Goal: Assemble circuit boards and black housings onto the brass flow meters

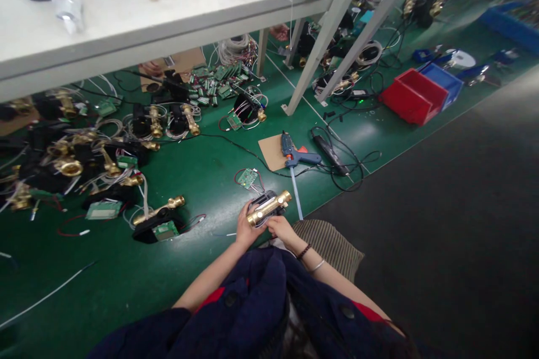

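The person sits on the green floor (pixel 202 179) and holds a brass-coloured metal pipe fitting with a black housing (pixel 268 207) in both hands, just above the floor in front of their lap. The left hand (pixel 244 229) wraps its fingers around the near left end of the fitting, and the right hand (pixel 281 228) grips it from below on the right, wrist wearing a dark beaded bracelet (pixel 304 251) and a thin pale bangle (pixel 316 265). Both hands are closed on the piece.

Just beyond the fitting lies a small green circuit board with red and white wires (pixel 247 178). To its right, a blue hot-glue gun (pixel 295 156) rests partly on a flat piece of brown cardboard (pixel 272 151), with a black cable (pixel 349 165) coiled near it. To the left sits another brass fitting on a black housing with a green board (pixel 160 221), and further left a heap of similar brass and black assemblies (pixel 71 162). A white workbench (pixel 126 28) stands over the far floor. A red plastic bin (pixel 410 96) and a blue plastic bin (pixel 442 78) sit side by side, well apart to the right.
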`<action>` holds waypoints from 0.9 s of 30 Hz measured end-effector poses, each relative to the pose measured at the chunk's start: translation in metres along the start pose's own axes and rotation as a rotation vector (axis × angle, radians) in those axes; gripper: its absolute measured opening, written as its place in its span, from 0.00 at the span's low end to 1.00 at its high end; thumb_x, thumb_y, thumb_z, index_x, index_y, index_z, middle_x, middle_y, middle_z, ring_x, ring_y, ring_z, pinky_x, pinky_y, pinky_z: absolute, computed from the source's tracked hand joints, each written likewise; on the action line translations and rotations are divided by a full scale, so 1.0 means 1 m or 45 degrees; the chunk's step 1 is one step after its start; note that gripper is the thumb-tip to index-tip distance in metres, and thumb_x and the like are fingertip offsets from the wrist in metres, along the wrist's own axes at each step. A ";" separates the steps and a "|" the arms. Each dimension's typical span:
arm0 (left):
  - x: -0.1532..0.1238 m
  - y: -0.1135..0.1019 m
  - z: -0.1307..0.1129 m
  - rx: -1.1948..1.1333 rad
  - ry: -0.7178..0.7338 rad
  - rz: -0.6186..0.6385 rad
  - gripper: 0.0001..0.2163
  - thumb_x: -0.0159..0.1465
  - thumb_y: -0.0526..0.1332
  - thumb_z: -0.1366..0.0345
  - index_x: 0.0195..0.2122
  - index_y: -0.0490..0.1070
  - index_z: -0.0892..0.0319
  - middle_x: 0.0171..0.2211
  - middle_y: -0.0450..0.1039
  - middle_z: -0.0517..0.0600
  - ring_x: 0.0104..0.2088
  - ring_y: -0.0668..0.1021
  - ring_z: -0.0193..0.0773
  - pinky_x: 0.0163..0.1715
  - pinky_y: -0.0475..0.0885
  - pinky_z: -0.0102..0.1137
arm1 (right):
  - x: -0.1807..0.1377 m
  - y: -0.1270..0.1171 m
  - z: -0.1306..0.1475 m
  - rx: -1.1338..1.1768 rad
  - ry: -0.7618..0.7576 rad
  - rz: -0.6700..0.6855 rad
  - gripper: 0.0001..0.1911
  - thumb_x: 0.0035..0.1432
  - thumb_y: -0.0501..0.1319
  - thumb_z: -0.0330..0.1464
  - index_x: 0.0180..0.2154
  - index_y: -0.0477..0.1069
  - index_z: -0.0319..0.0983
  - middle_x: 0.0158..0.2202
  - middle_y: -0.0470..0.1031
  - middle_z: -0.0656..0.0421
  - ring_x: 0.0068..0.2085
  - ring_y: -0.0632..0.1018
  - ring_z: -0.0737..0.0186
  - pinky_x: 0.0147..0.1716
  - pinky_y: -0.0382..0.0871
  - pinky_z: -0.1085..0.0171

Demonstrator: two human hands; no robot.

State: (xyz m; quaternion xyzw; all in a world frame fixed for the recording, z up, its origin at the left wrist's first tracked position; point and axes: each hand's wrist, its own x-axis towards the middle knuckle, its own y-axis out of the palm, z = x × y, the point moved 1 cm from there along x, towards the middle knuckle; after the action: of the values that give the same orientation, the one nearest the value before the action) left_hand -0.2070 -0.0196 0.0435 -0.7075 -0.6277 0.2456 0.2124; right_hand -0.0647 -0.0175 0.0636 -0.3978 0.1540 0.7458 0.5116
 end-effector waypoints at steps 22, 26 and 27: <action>0.000 -0.006 0.000 -0.063 0.077 -0.010 0.29 0.50 0.68 0.61 0.53 0.63 0.57 0.59 0.59 0.57 0.57 0.66 0.49 0.57 0.62 0.44 | -0.005 -0.026 -0.023 -0.156 -0.512 -0.319 0.10 0.63 0.58 0.36 0.39 0.69 0.34 0.34 0.72 0.59 0.34 0.75 0.64 0.36 0.72 0.60; 0.000 -0.006 0.000 -0.054 0.075 -0.005 0.30 0.49 0.69 0.61 0.53 0.64 0.57 0.59 0.60 0.56 0.57 0.67 0.49 0.57 0.62 0.43 | -0.011 -0.022 -0.011 -0.318 -0.792 -0.429 0.10 0.58 0.62 0.34 0.41 0.71 0.36 0.39 0.72 0.57 0.42 0.73 0.60 0.44 0.69 0.55; 0.000 -0.006 0.000 -0.049 0.072 -0.008 0.30 0.48 0.69 0.61 0.53 0.64 0.57 0.59 0.60 0.56 0.57 0.67 0.49 0.57 0.62 0.43 | -0.011 -0.020 -0.008 -0.361 -0.850 -0.431 0.09 0.58 0.63 0.33 0.40 0.71 0.36 0.39 0.72 0.57 0.43 0.73 0.59 0.45 0.69 0.55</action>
State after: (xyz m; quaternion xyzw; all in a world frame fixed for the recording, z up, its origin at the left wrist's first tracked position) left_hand -0.2118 -0.0191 0.0468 -0.7163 -0.6282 0.2127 0.2170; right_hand -0.0418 -0.0212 0.0697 -0.2200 -0.1930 0.7531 0.5892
